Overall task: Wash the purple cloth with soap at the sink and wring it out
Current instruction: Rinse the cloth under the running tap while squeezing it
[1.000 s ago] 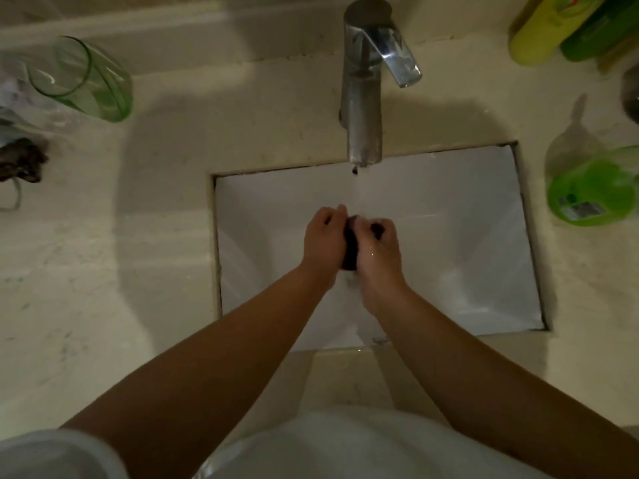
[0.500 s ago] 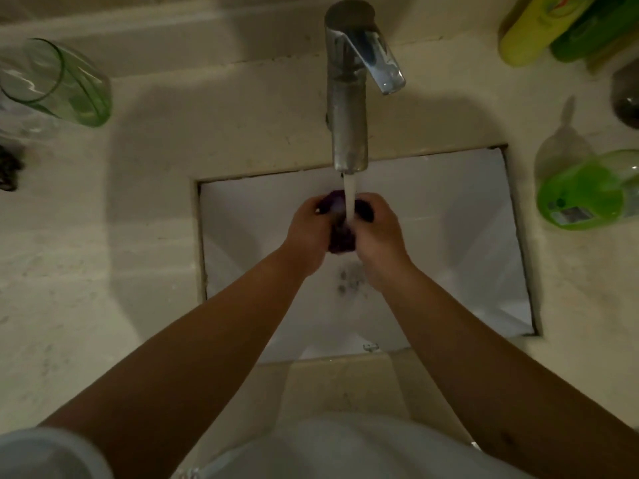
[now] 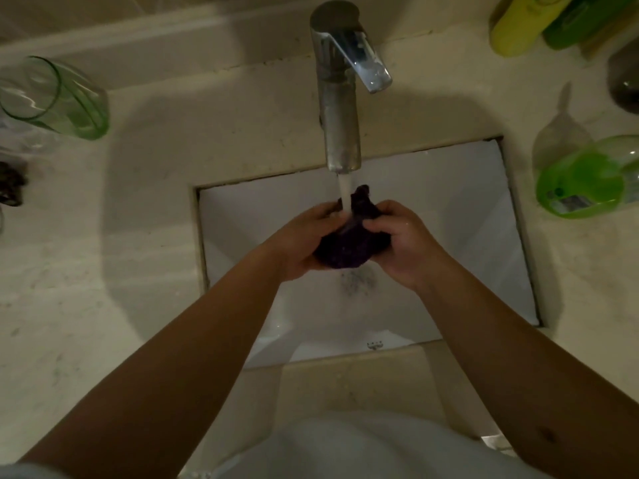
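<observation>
The purple cloth (image 3: 349,247) is bunched into a dark wet ball over the white sink basin (image 3: 460,216). My left hand (image 3: 304,240) cups it from the left and my right hand (image 3: 401,240) grips it from the right, fingers curled round the fabric. A stream of water (image 3: 345,193) runs from the chrome tap (image 3: 340,108) onto the top of the cloth between my hands. A corner of the cloth sticks up behind the stream.
A green glass (image 3: 58,98) lies on the counter at the left. A green soap bottle (image 3: 587,181) stands right of the basin, with yellow and green bottles (image 3: 539,19) at the back right. Dark specks mark the drain area (image 3: 356,281).
The tap went from off to running. My hands rose with the cloth under the stream and have spread apart a little, so more of the cloth shows.
</observation>
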